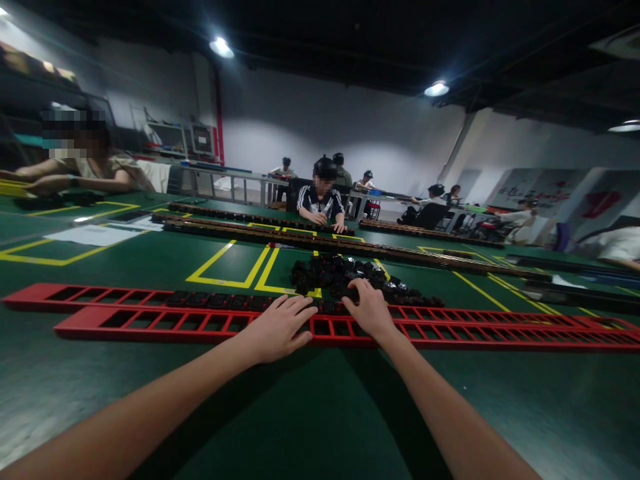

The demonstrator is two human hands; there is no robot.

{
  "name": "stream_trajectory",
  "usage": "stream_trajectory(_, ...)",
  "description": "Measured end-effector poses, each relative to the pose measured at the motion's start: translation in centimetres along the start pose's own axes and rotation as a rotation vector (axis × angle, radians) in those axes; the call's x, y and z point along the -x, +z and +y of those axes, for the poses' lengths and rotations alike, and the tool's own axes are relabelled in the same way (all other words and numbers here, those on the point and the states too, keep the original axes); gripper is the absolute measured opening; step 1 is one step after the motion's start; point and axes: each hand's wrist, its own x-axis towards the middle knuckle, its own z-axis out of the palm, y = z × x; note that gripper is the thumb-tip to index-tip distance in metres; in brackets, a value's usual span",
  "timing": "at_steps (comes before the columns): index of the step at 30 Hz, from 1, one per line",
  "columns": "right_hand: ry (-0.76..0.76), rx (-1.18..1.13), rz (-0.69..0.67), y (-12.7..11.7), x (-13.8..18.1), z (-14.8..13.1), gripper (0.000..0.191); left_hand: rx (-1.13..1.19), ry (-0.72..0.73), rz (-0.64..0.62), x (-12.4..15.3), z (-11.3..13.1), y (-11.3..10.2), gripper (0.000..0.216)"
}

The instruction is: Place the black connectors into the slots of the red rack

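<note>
My left hand point(283, 327) lies palm down over the near red slotted frame point(210, 325), its fingers stretched out and slightly apart. Beneath and beyond its fingertips runs a row of black square pieces point(217, 300) seated in the slots of the far red frame point(117, 295). My right hand point(371, 309) is at the near edge of a loose pile of small black parts point(327, 270). Its thumb and fingers are curled round a black part point(351, 292), whose shape is mostly hidden. Both red frames lie side by side across the green table.
Long dark rails point(280, 235) lie across the table beyond the pile. Yellow tape lines point(225, 282) mark the green surface, with white paper point(93, 234) at left. A person point(323, 197) works opposite, another point(100, 160) at far left, and several others sit farther back.
</note>
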Motion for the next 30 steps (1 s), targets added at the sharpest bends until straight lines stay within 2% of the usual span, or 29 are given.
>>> stream_trajectory(6,0.012,-0.029,0.002,0.15,-0.07,0.13,0.015,-0.009,0.002,-0.022,-0.02,0.11,-0.34,0.051)
stream_trajectory(10,0.007,-0.132,0.075,0.32,-0.16,0.5,0.018,-0.007,0.003,-0.032,-0.02,0.19,-0.66,0.051)
stream_trajectory(13,-0.031,-0.221,0.101,0.3,-0.21,0.74,0.027,-0.005,-0.003,-0.037,-0.03,0.21,-0.68,0.052)
stream_trajectory(17,-0.106,-0.272,0.048,0.26,-0.24,0.85,0.042,-0.016,-0.001,-0.032,-0.04,0.14,-0.46,0.052)
stream_trajectory(24,-0.104,-0.165,-0.011,0.3,-0.22,0.89,0.037,-0.021,0.0,-0.016,0.01,0.12,-0.35,0.052)
stream_trajectory(30,-0.119,-0.195,-0.016,0.12,-0.24,0.74,0.035,-0.025,-0.005,-0.032,-0.07,0.22,-0.53,0.053)
